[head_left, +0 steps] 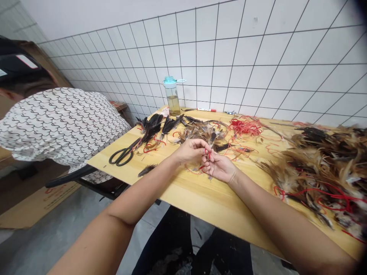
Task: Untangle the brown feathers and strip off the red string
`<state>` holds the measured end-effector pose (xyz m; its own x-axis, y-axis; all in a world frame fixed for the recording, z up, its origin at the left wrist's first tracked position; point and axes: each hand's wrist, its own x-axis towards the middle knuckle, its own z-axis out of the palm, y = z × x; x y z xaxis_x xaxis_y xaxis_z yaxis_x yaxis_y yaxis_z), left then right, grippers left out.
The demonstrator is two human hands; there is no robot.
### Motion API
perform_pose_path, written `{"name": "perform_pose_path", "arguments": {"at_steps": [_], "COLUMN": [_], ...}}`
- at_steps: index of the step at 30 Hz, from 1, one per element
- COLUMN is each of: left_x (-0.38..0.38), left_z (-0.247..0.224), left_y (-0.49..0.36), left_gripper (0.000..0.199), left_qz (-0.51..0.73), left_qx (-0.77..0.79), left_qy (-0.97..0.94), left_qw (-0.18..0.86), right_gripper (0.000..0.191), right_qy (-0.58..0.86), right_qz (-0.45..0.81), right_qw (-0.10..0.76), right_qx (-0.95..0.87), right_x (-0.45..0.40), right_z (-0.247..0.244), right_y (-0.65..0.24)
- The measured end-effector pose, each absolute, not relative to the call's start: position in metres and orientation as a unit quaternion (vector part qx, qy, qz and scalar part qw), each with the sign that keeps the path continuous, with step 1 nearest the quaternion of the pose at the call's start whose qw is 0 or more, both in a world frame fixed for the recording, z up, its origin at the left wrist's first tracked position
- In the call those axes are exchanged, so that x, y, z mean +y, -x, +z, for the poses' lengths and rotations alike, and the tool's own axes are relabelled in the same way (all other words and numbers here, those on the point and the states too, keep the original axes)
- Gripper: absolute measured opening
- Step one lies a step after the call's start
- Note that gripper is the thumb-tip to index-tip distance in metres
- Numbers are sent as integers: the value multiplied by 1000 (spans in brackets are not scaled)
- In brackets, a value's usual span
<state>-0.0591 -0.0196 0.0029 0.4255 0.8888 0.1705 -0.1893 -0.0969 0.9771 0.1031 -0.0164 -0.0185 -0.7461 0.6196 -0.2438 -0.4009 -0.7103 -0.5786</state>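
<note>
Over the wooden table (172, 191) my two hands meet with fingers pinched together. A red string (207, 153) shows between them, looped around the fingertips. My left hand (191, 151) is closed on the string from above. My right hand (220, 167) is turned palm up, its fingers curled closed on the same string. Whether a feather stem is also in the fingers is too small to tell. Just behind the hands lies a pile of brown feathers (202, 131). Red string scraps are strewn about under and beside the fingers.
Black scissors (122, 156) and dark feathers (151, 124) lie at left. A water bottle (173, 100) and a marker (206, 110) stand and lie by the tiled wall. Tangled red string (245, 126) and a large feather heap (323, 160) fill the right. Another person (63, 124) bends at left.
</note>
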Motion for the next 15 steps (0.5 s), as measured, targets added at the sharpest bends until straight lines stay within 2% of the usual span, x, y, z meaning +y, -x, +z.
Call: {"name": "perform_pose_path", "arguments": {"at_steps": [4,7,10,13,15], "left_x": [-20,-21,-22,-21,-21], "left_z": [4,7,8,5,2], "left_y": [55,51,49,47,46], "left_gripper": [28,17,7,16,21], "left_qz": [448,449,465,473,465], "left_qx": [331,387,432,414,391], "left_qy": [-594,-629,-701,-766,-791], "left_qw": [580,503,325,132,72], "right_gripper": [18,21,28,35,39], "right_qy": [229,224,223,228,232], "right_qz": [901,901,902,901,900], "right_qw": [281,287,286,283,283], "right_qx": [-238,-235,-237,-237,-235], "right_x": [-16,-16,-16,-17,-18], "right_z": [-19,-18,-17,-17,-16], "right_y": [-102,-101,-100,-100,-99]}}
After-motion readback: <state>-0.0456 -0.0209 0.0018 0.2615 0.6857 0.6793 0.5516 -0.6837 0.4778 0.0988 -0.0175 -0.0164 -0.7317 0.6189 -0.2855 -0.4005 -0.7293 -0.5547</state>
